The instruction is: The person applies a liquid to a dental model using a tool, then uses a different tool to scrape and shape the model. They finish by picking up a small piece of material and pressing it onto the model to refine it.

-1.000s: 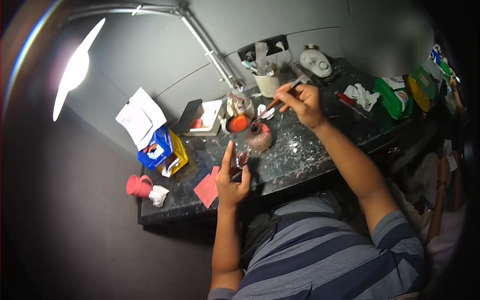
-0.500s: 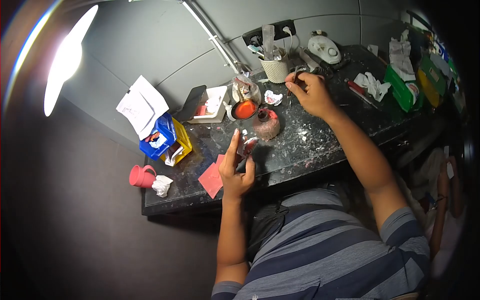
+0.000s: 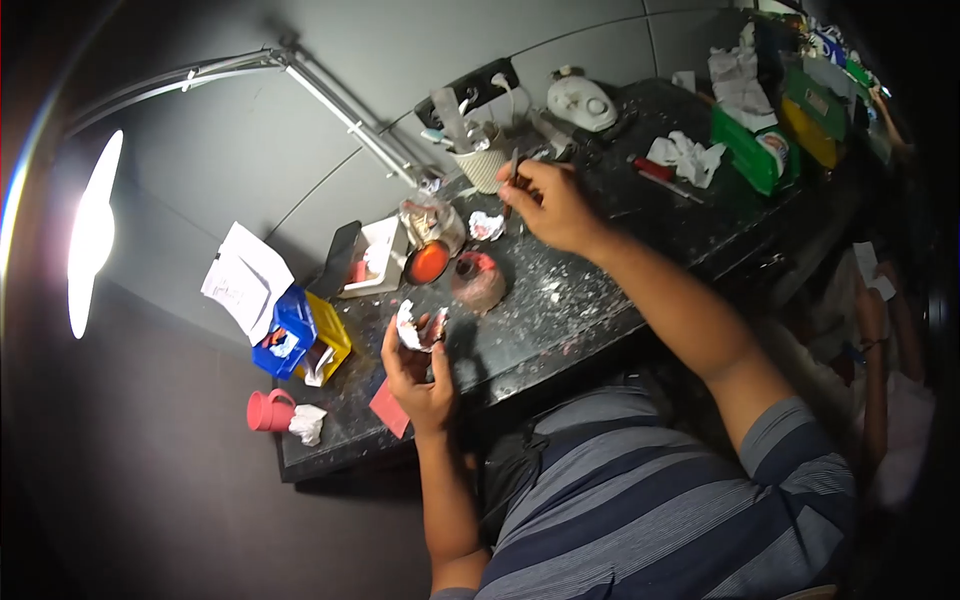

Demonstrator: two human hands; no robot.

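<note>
Pinching a white-and-pink piece (image 3: 421, 331) between thumb and fingers, the left hand (image 3: 424, 388) holds it up over the bench (image 3: 570, 320), near the pot (image 3: 480, 287). The right hand (image 3: 555, 208) has its grip clamped on a thin tool (image 3: 515, 168), well apart from the piece. A dish (image 3: 413, 273) with orange contents (image 3: 430, 263) sits just beside the pot.

On the spattered bench (image 3: 610, 265), a pink sheet (image 3: 388, 408) is laid beside the left hand (image 3: 422, 392); apparently a jar (image 3: 480, 286) is set between that hand and the right hand (image 3: 555, 208).
</note>
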